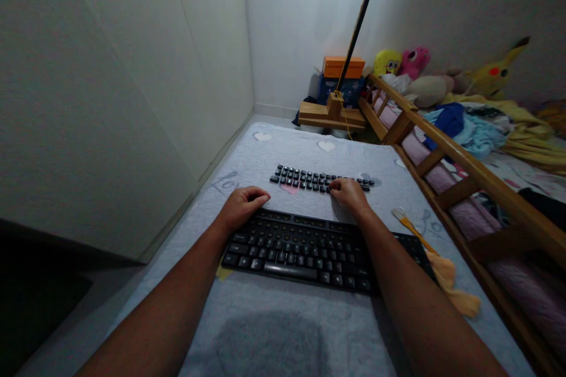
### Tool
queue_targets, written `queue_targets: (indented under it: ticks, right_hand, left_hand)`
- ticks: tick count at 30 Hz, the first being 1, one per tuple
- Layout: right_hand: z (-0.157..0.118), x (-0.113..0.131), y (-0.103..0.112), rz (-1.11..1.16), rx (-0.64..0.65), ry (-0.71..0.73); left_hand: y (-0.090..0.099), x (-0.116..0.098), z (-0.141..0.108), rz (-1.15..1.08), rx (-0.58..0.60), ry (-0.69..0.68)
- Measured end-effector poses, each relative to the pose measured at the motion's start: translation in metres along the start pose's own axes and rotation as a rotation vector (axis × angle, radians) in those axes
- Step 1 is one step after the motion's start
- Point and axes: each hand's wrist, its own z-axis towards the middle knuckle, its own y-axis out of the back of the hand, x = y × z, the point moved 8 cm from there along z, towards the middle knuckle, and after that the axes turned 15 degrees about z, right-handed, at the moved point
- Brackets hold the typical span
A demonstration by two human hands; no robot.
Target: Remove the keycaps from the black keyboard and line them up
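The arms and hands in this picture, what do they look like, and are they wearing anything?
They're a person's. The left hand and right hand are bare, with no gloves. The left forearm and right forearm look wider toward the bottom of the picture. No sleeves, watch or bracelet show on them.

script (432, 221) "lo" on pale blue cloth (292, 144); keyboard (305, 252) legends too small to read.
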Motion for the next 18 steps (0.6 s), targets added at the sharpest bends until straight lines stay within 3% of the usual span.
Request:
queue_targets:
  ticks: [9,15,18]
  right_hand:
    - [-0.005,0.009,0.010,0.041,-0.028,0.007]
    - [-0.036,0.024,0.061,0.199,-0.161,0.045]
    - [-0.075,0.031,0.082,0.549,-0.227,0.121]
  left_hand:
    - [0.003,0.000,-0.001,0.009,-0.024,-0.003]
    - [0.001,0.000,-0.001,0.006,-0.002,-0.015]
    - [0.000,-0.003,-0.001,0.003,0.021,-0.021]
